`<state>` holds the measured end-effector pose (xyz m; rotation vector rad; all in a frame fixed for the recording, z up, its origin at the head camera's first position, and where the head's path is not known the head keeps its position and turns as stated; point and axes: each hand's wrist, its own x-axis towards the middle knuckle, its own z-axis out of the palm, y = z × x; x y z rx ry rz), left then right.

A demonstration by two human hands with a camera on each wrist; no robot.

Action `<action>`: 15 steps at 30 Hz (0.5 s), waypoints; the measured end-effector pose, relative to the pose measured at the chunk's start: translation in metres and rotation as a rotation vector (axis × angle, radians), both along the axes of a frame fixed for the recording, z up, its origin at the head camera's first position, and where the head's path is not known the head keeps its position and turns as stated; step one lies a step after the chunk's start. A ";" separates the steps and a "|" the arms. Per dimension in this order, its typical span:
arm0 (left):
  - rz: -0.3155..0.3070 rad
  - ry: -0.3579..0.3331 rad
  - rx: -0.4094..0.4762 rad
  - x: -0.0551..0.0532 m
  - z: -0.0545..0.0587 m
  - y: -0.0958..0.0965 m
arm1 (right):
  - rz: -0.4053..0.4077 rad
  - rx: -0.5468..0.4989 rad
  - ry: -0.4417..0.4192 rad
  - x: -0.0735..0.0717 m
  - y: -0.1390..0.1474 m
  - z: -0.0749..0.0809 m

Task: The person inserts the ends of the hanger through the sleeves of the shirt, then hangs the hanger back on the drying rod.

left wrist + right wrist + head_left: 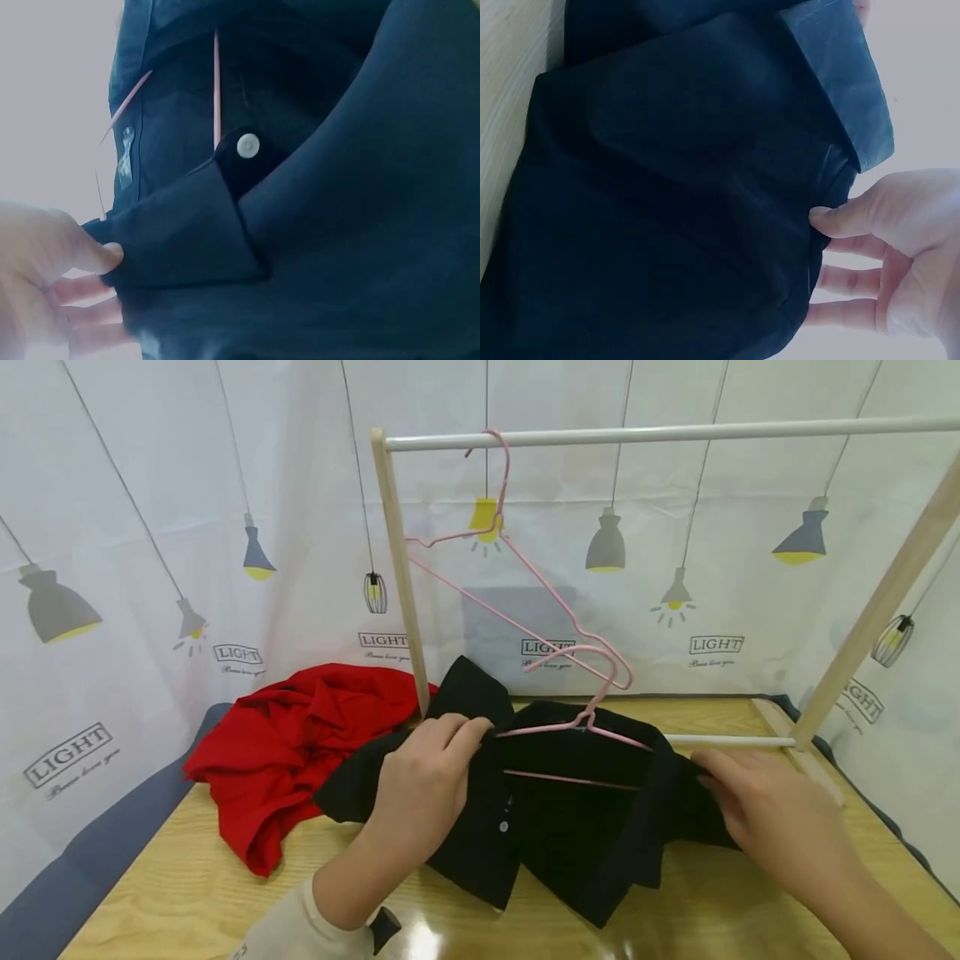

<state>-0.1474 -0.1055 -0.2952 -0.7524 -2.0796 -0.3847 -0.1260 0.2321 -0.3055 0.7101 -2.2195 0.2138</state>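
A black shirt (pixel 480 835) with a collar and white buttons hangs over a pink hanger (pixel 600 693), its front parted so the hanger's lower bar shows inside. My left hand (pixel 427 777) pinches the shirt near the collar on the left side; in the left wrist view the thumb lies on the collar flap (pixel 180 240) beside a white button (pixel 248 145). On the other side my right hand (pixel 772 818) pinches the shirt's shoulder. The right wrist view shows that thumb on top of the dark cloth (pixel 690 195) and the fingers behind it.
A crumpled red garment (pixel 300 735) lies on the wooden table (pixel 172 877) at left. Behind the shirt stands a rack with a white rail (pixel 675 433) and wooden posts (pixel 401 568). Another pink hanger (pixel 540 578) hangs on the rail. A small dark object (pixel 385 928) is near the left wrist.
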 end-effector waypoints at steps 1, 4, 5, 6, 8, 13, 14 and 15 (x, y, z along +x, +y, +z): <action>-0.016 -0.011 0.003 0.000 0.001 0.000 | -0.007 -0.005 0.008 0.001 0.002 0.000; -0.061 -0.052 0.005 0.002 0.003 -0.001 | -0.033 -0.015 0.016 0.006 0.007 0.000; -0.074 -0.068 0.008 0.003 0.003 -0.002 | -0.048 -0.014 0.011 0.007 0.009 0.000; -0.084 -0.083 0.012 0.003 0.004 -0.004 | -0.062 -0.013 0.001 0.009 0.011 0.001; -0.094 -0.103 0.028 0.003 0.004 -0.007 | -0.090 -0.012 -0.025 0.012 0.016 0.000; -0.089 -0.115 0.093 -0.002 0.006 -0.017 | -0.161 -0.003 -0.071 0.015 0.026 0.000; -0.088 -0.114 0.104 -0.003 0.006 -0.019 | -0.169 0.000 -0.075 0.015 0.029 0.000; -0.087 -0.115 0.116 -0.005 0.005 -0.021 | -0.172 0.003 -0.074 0.015 0.031 0.001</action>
